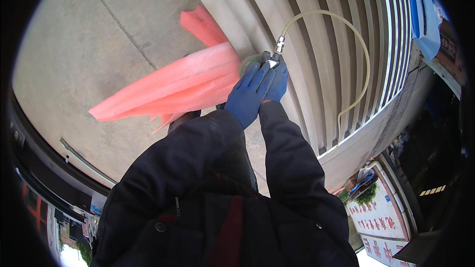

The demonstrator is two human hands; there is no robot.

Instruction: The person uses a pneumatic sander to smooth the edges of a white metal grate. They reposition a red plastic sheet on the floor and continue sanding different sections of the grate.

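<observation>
Where gloved fingers (253,77) end, the air tool (271,62) protrudes.

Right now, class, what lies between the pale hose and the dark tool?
In the head view, a silvery metal fitting sits between the pale hose and the dark tool.

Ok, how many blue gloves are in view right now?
2: one on the left hand, one on the right hand, close together at the tool. Any others could be hidden from this view.
</observation>
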